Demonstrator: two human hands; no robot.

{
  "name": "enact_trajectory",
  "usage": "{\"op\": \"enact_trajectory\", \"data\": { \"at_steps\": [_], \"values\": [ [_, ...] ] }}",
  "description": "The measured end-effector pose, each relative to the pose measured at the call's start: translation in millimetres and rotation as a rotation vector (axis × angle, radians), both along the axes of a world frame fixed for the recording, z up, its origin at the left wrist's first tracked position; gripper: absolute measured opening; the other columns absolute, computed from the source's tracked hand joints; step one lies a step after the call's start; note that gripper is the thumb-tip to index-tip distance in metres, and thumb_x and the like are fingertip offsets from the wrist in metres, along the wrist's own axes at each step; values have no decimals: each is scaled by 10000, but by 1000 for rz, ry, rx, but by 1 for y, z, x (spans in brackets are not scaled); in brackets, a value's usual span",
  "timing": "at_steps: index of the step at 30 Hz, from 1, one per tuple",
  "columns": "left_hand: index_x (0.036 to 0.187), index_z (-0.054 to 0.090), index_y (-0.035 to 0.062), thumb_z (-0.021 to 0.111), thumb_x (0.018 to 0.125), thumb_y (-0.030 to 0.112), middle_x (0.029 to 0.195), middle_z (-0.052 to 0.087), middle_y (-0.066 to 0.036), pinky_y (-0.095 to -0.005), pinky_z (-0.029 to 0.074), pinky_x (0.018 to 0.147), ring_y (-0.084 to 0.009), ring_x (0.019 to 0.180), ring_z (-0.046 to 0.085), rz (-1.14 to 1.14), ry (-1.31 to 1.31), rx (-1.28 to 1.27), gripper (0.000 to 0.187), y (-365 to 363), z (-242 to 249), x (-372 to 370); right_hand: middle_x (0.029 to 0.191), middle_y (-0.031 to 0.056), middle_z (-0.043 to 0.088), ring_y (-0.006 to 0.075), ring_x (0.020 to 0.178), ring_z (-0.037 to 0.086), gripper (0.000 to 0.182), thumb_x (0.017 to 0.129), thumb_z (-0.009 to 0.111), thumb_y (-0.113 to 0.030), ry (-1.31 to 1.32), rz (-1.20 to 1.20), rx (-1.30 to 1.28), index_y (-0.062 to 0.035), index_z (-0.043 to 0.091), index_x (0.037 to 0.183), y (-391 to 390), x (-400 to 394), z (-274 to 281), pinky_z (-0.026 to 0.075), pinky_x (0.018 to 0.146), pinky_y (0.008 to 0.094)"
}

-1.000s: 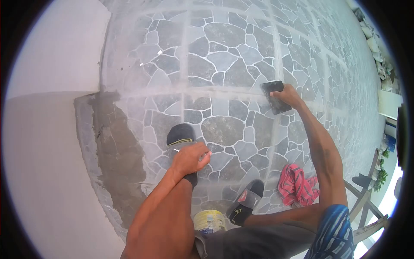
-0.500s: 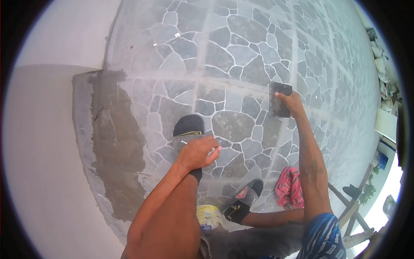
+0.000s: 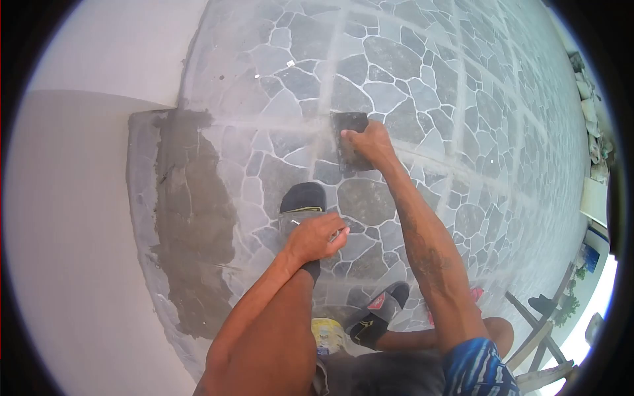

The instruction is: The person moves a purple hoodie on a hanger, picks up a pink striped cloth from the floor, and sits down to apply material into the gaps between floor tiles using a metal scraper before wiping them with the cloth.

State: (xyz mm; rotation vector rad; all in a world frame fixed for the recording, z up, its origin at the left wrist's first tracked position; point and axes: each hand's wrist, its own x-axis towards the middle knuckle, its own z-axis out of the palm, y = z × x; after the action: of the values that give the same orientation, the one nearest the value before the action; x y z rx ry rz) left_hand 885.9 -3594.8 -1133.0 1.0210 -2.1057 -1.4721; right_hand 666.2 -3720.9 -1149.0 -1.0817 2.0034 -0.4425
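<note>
My right hand [image 3: 373, 143] grips a dark, flat rectangular pad [image 3: 351, 158] at its right edge, with the thumb on top. The pad lies against the grey stone-patterned floor [image 3: 366, 198], across a pale joint band. Closer to me, my left hand [image 3: 318, 237] is closed above my front foot, the forearm along my thigh. A thin, pale handle-like thing [image 3: 336, 235] shows between its fingers; the rest of it is hidden.
A wet-looking grey-brown patch [image 3: 195, 224] runs beside the white wall [image 3: 72, 218] on the left. A yellow-and-white bucket [image 3: 327, 335] stands between my legs. Behind my right arm shows a pink cloth [image 3: 475, 294]. Wooden bars [image 3: 531, 343] stand at lower right.
My right hand has swept the dark pad leftward over the floor, nearer my front foot. The right forearm now covers most of the pink cloth. My left hand keeps its grip and place.
</note>
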Motion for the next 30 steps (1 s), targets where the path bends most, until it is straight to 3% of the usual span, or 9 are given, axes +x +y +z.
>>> {"op": "enact_trajectory", "data": {
  "at_steps": [2,5,7,9,13,17,21,24,30],
  "values": [
    [815,651,59,679,856,135,765,630,-75,-373,504,594,-268,664,629,5,7,24,91,1,3,1,926,146,721,222,796,684,398,796,784,-229,-110,-117,-15,64,699,1052,27,-55,0,538,697,370],
    [817,659,63,666,866,156,781,633,-76,-385,507,603,-281,684,634,-14,25,37,105,-2,5,0,971,138,711,227,795,705,374,820,748,-150,-273,-363,98,63,673,1119,70,-120,18,581,686,367],
    [808,653,53,685,851,118,752,630,-72,-361,502,585,-252,646,627,-6,32,-16,84,-2,3,-2,960,137,714,225,785,703,375,817,753,-162,-307,-362,61,67,679,1105,82,-123,17,572,674,369],
    [811,656,52,683,853,121,753,632,-72,-362,504,590,-253,651,630,-31,9,-23,86,-2,1,-2,865,191,734,296,772,731,332,814,733,-179,-141,-277,14,83,687,1012,67,-87,7,574,679,398],
    [813,655,49,680,855,128,757,635,-74,-365,506,600,-259,658,631,-55,3,-14,93,-2,-1,-3,903,273,702,456,910,668,350,798,697,-259,73,-35,-121,22,706,1006,4,24,2,519,808,486],
    [815,655,52,684,852,131,765,639,-76,-369,510,607,-265,663,634,-18,19,-5,92,-2,1,-2,945,238,706,415,907,674,337,820,697,-240,167,226,-172,1,703,1056,-13,26,3,518,794,462],
    [817,657,54,684,851,132,772,640,-77,-372,515,611,-267,668,639,-27,-12,-23,89,-1,1,0,938,170,631,355,911,633,273,830,611,-85,492,572,-277,-36,686,1088,51,-8,31,509,773,463],
    [815,657,56,684,852,140,774,639,-76,-375,517,612,-267,669,640,-46,-10,-19,95,-4,5,-3,913,103,549,282,870,567,272,840,573,-99,651,879,-499,-16,644,1089,105,-9,9,467,746,417],
    [817,661,58,686,851,151,781,639,-74,-374,522,617,-264,674,647,-42,9,-24,102,0,-3,1,957,103,550,243,891,531,315,828,571,-113,760,794,-481,12,617,1113,55,24,-15,448,792,364]
  ]
}}
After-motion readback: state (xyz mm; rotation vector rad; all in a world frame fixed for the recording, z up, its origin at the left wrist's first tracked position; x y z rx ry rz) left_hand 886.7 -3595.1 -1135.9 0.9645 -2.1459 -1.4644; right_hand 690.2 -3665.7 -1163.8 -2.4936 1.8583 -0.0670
